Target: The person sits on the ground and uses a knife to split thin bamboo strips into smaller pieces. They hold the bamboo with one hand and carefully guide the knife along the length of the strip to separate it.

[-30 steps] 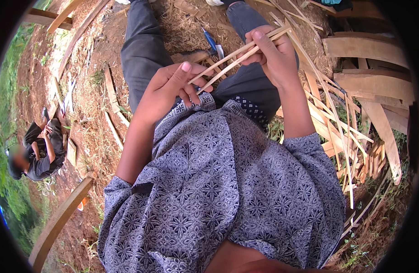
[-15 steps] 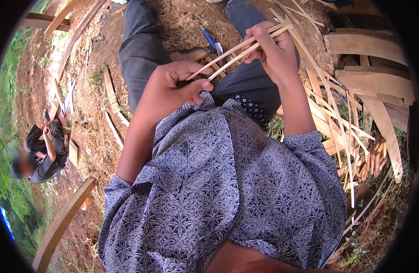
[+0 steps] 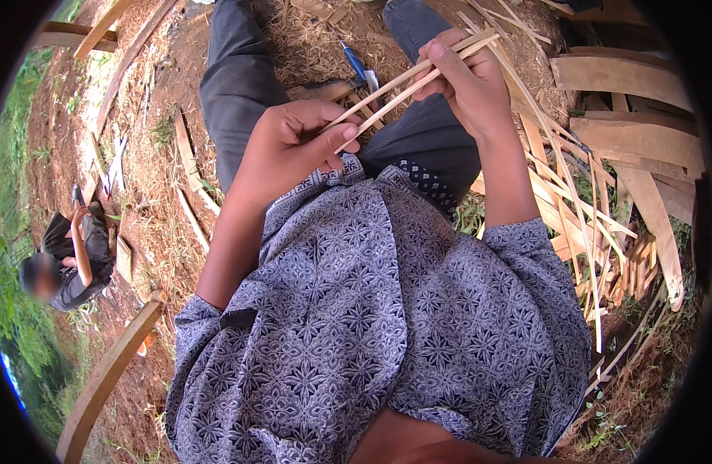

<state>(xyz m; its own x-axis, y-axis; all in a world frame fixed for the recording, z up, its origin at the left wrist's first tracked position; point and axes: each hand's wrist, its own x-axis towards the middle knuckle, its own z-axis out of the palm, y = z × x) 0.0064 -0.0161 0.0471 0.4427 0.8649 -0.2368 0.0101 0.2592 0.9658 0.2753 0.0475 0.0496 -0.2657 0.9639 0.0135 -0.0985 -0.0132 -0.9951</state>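
Observation:
Two thin, pale wooden strips [image 3: 406,87] slant between my hands over my lap. My right hand [image 3: 470,87] is closed on their upper right part, thumb on top, where the strips come together and their tips poke out past the fingers. Lower down they spread slightly apart. My left hand [image 3: 302,147] holds their other ends between thumb and bent fingers, and part of that grip is hidden. On the ground beyond my hands, between my legs, lies a tool with a blue handle [image 3: 354,60].
Long split strips [image 3: 561,193] are heaped at my right. Curved boards [image 3: 619,81] are stacked beyond them. A bent plank [image 3: 108,379] rises at lower left. Another person [image 3: 73,263] sits farther off on the left. Shavings [image 3: 309,58] cover the ground ahead.
Both hands have shifted only slightly, with the strips still held; their lower ends sit a little differently at my left thumb. The person on the left has moved an arm and head.

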